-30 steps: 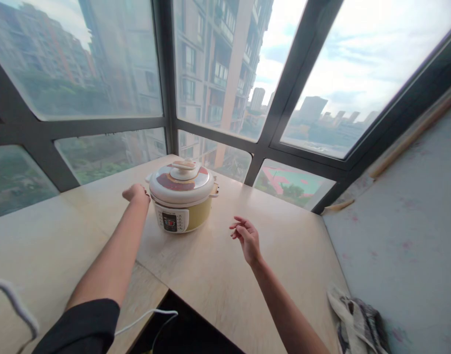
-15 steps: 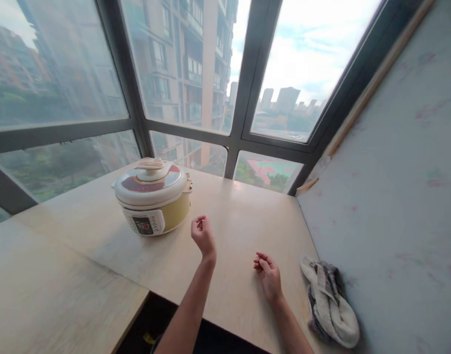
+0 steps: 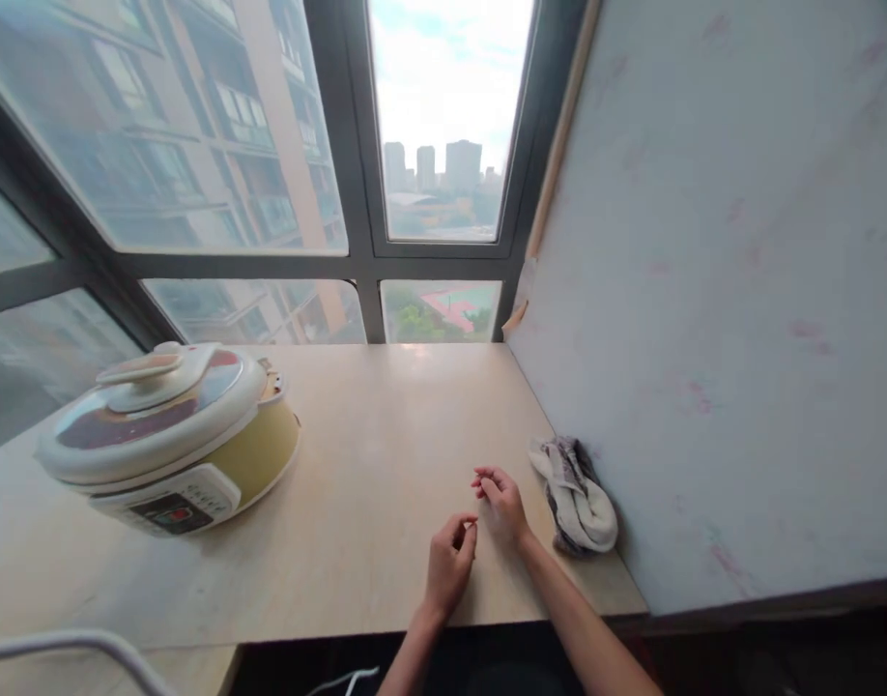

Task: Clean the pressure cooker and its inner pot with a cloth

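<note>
Grey-and-white cloth (image 3: 580, 501) just right of the hands (image 3: 504, 507), each half-curled, its grip slack and parted.

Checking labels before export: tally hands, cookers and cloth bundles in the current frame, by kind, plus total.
Left hand and right hand: 2
Cooker: 1
Cloth bundle: 1
Total: 4

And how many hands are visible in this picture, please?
2. The left hand is over the table, near its closest edge. The right hand is slightly beyond, beside the crumpled cloth. Neither is hidden.
</note>
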`<action>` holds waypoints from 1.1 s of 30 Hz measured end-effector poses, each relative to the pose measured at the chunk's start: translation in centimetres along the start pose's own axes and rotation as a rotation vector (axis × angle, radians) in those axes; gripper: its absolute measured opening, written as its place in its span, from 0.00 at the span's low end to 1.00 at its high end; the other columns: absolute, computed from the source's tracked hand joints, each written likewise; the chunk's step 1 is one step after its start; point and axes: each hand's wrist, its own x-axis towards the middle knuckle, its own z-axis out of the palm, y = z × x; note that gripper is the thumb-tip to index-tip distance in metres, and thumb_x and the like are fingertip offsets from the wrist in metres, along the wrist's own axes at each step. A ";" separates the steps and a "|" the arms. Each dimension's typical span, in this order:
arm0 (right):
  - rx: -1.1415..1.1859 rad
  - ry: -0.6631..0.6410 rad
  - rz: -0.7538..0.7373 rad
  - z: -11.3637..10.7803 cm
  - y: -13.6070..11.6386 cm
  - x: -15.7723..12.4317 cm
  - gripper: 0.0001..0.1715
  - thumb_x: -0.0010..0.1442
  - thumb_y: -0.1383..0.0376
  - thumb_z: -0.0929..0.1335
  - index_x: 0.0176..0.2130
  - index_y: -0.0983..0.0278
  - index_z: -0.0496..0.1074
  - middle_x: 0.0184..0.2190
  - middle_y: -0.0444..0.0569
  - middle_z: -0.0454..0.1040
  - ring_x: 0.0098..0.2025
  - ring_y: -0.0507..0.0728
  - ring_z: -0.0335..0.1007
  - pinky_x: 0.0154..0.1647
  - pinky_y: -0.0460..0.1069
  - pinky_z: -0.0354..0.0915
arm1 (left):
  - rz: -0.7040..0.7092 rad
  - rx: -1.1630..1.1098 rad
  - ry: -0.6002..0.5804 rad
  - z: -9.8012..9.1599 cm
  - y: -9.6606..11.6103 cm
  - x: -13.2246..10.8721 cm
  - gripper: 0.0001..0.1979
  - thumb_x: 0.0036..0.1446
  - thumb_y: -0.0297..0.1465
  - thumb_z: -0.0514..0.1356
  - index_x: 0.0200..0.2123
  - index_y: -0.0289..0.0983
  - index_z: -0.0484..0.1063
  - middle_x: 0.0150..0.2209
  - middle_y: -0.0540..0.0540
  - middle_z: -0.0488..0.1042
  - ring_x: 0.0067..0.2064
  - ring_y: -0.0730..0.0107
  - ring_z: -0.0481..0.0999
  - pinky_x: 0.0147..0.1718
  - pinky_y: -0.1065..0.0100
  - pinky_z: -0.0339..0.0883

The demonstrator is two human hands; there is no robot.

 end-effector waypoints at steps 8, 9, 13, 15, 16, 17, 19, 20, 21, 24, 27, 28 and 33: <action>-0.084 -0.022 -0.030 0.6 0.4 -0.4 0.18 0.51 0.54 0.69 0.37 0.63 0.78 0.28 0.48 0.78 0.29 0.56 0.72 0.34 0.52 0.69 | -0.111 -0.082 0.157 -4.6 -0.1 -2.7 0.30 0.47 0.59 0.64 0.35 0.37 0.80 0.19 0.52 0.65 0.23 0.68 0.68 0.25 0.68 0.62; -0.091 -0.026 -0.036 0.6 0.4 -0.5 0.17 0.51 0.54 0.69 0.37 0.63 0.78 0.28 0.48 0.78 0.29 0.57 0.72 0.34 0.52 0.69 | -0.110 -0.093 0.160 -4.8 0.0 -2.6 0.31 0.46 0.60 0.65 0.35 0.37 0.80 0.19 0.52 0.65 0.23 0.68 0.68 0.24 0.68 0.62; -0.111 -0.053 -0.061 0.6 0.3 -0.5 0.16 0.52 0.55 0.68 0.36 0.62 0.78 0.28 0.47 0.78 0.29 0.56 0.72 0.35 0.52 0.69 | -0.092 -0.110 0.173 -5.1 0.3 -1.9 0.31 0.46 0.60 0.66 0.35 0.36 0.80 0.20 0.52 0.65 0.23 0.69 0.68 0.25 0.69 0.63; -0.120 -0.063 -0.068 0.6 0.3 -0.5 0.15 0.52 0.56 0.68 0.36 0.62 0.78 0.27 0.47 0.78 0.29 0.56 0.72 0.34 0.51 0.69 | -0.086 -0.103 0.191 -5.1 0.2 -1.9 0.31 0.46 0.59 0.66 0.35 0.36 0.80 0.20 0.52 0.66 0.23 0.69 0.68 0.25 0.69 0.63; -0.123 -0.066 -0.072 0.6 0.4 -0.5 0.15 0.52 0.56 0.68 0.36 0.62 0.78 0.27 0.46 0.78 0.29 0.56 0.72 0.34 0.51 0.69 | -0.085 -0.098 0.196 -5.1 0.0 -2.0 0.31 0.46 0.59 0.66 0.35 0.36 0.80 0.20 0.52 0.66 0.23 0.69 0.68 0.25 0.69 0.63; -0.127 -0.066 -0.075 0.6 0.4 -0.5 0.15 0.53 0.56 0.68 0.36 0.63 0.78 0.28 0.47 0.78 0.29 0.56 0.72 0.34 0.51 0.68 | -0.084 -0.092 0.197 -5.0 -0.1 -2.1 0.31 0.47 0.59 0.66 0.35 0.37 0.80 0.20 0.52 0.66 0.23 0.69 0.68 0.25 0.68 0.63; -0.133 -0.063 -0.081 0.5 0.5 -0.5 0.15 0.54 0.57 0.68 0.36 0.63 0.78 0.28 0.47 0.78 0.30 0.56 0.72 0.34 0.51 0.69 | -0.086 -0.080 0.191 -5.0 -0.2 -2.2 0.31 0.47 0.60 0.65 0.35 0.37 0.80 0.19 0.52 0.66 0.23 0.69 0.68 0.24 0.68 0.63; -0.135 -0.061 -0.084 0.5 0.5 -0.5 0.15 0.54 0.57 0.67 0.37 0.63 0.78 0.29 0.47 0.78 0.30 0.56 0.72 0.35 0.51 0.69 | -0.088 -0.075 0.188 -5.0 -0.2 -2.2 0.31 0.47 0.60 0.65 0.35 0.37 0.80 0.19 0.51 0.66 0.23 0.69 0.68 0.24 0.68 0.63; -0.137 -0.060 -0.087 0.5 0.6 -0.5 0.15 0.55 0.57 0.67 0.37 0.63 0.78 0.29 0.47 0.78 0.30 0.56 0.72 0.35 0.51 0.69 | -0.091 -0.072 0.185 -5.0 -0.1 -2.2 0.31 0.47 0.60 0.65 0.35 0.37 0.80 0.20 0.51 0.66 0.23 0.68 0.68 0.25 0.68 0.63; -0.138 -0.061 -0.089 0.5 0.8 -0.5 0.15 0.55 0.57 0.68 0.37 0.62 0.78 0.29 0.48 0.78 0.31 0.57 0.73 0.35 0.52 0.70 | -0.100 -0.093 0.192 -5.2 0.2 -2.1 0.30 0.45 0.59 0.66 0.35 0.37 0.81 0.20 0.51 0.67 0.24 0.68 0.69 0.25 0.68 0.64; -0.135 -0.059 -0.087 0.5 0.8 -0.5 0.15 0.55 0.57 0.68 0.37 0.62 0.78 0.29 0.48 0.78 0.31 0.57 0.73 0.35 0.52 0.70 | -0.095 -0.147 0.214 -5.5 0.3 -2.0 0.28 0.46 0.56 0.68 0.36 0.36 0.81 0.21 0.51 0.67 0.24 0.70 0.68 0.25 0.69 0.65; -0.133 -0.058 -0.085 0.4 0.9 -0.5 0.15 0.55 0.57 0.68 0.37 0.62 0.78 0.30 0.48 0.78 0.31 0.57 0.74 0.35 0.52 0.71 | -0.092 -0.165 0.218 -5.6 0.2 -2.0 0.27 0.46 0.55 0.68 0.36 0.36 0.81 0.21 0.51 0.67 0.24 0.70 0.68 0.25 0.70 0.65; -0.126 -0.074 -0.075 0.3 1.1 -0.5 0.16 0.55 0.56 0.68 0.38 0.63 0.78 0.30 0.48 0.78 0.31 0.57 0.73 0.36 0.52 0.71 | -0.098 -0.219 0.210 -5.6 0.0 -2.0 0.26 0.46 0.52 0.70 0.36 0.36 0.80 0.21 0.52 0.67 0.24 0.72 0.67 0.24 0.71 0.64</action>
